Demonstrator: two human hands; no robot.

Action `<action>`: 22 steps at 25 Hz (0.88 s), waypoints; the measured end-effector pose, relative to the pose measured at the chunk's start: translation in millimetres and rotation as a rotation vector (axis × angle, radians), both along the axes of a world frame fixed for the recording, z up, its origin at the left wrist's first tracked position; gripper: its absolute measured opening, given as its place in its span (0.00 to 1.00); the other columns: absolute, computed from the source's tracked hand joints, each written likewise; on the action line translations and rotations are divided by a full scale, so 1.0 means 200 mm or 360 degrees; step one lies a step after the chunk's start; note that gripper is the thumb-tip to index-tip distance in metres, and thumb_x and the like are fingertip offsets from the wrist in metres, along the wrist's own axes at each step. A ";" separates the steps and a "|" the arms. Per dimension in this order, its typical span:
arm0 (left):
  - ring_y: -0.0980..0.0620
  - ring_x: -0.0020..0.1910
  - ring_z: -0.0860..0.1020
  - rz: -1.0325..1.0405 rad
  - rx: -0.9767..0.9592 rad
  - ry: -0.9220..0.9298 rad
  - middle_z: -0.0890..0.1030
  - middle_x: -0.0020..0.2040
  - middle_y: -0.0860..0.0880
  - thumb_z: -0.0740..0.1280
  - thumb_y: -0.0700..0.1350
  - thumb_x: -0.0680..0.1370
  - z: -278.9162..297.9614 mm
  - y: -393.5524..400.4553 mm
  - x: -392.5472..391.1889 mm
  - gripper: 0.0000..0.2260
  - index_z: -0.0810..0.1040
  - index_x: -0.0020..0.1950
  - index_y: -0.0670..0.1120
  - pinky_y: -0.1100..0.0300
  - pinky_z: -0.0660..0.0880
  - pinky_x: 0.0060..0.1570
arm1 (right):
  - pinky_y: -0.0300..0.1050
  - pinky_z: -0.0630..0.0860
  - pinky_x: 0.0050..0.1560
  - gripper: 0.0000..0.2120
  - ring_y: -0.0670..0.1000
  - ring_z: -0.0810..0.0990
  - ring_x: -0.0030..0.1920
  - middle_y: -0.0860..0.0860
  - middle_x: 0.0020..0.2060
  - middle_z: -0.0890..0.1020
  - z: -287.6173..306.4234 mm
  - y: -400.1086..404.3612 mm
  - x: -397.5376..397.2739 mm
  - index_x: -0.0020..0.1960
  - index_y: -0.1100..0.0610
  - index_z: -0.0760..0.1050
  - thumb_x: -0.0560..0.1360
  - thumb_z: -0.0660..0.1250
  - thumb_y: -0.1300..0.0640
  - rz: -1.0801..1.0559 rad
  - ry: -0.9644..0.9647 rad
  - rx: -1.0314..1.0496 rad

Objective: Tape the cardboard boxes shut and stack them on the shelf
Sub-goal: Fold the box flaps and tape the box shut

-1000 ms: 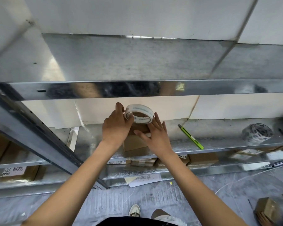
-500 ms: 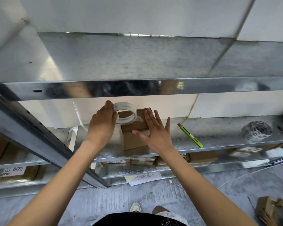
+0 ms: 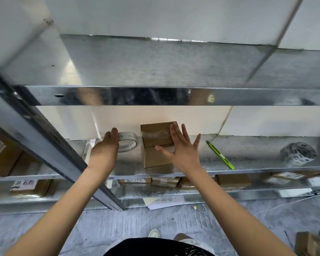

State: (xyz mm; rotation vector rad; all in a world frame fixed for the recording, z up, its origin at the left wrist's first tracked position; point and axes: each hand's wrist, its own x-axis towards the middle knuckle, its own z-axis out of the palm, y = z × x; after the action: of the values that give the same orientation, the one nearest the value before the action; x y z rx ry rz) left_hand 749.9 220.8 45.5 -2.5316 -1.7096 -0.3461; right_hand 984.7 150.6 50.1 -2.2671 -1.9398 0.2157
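A small cardboard box [image 3: 156, 145] stands on the middle metal shelf [image 3: 248, 163], close to the back wall, with its top flaps down and a strip of clear tape visible across the top face.

The right hand [image 3: 181, 148] lies flat against the box. Its fingers [image 3: 174, 133] are straight and spread; the index and middle fingers rest on the right part of the box top, and the thumb reaches across the upper front face. The hand grips nothing.

The left hand [image 3: 107, 146] holds the tape roll [image 3: 127, 144], which sits just to the left of the box, apart from it. The fingers curl over the left side of the roll. Whether the roll rests on the shelf surface or is held slightly above it cannot be determined.

A green utility knife [image 3: 220, 156] lies on the same shelf to the right of the box, well apart from it. A dark-patterned roll [image 3: 297, 154] lies near the right end of that shelf.

The shelf below carries several flat cardboard packages [image 3: 233, 181] and labelled boxes [image 3: 31, 187]. Loose paper sheets [image 3: 164, 201] lie on the floor [image 3: 155, 218] at the foot of the rack. Another cardboard box [image 3: 307, 243] lies on the floor at lower right.
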 end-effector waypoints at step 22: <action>0.59 0.42 0.82 -0.0380 -0.1592 -0.1528 0.73 0.66 0.53 0.59 0.40 0.80 0.13 -0.27 0.16 0.26 0.61 0.65 0.72 0.67 0.77 0.39 | 0.62 0.26 0.69 0.49 0.43 0.34 0.75 0.46 0.77 0.41 0.06 0.03 -0.04 0.78 0.52 0.40 0.63 0.46 0.29 0.0360 -0.0006 -0.0112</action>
State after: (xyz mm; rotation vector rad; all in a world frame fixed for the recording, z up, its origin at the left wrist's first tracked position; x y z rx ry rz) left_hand 782.4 166.1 72.1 -3.6814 -2.2503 -1.1092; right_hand 977.1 156.6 62.2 -2.0865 -2.2231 0.3100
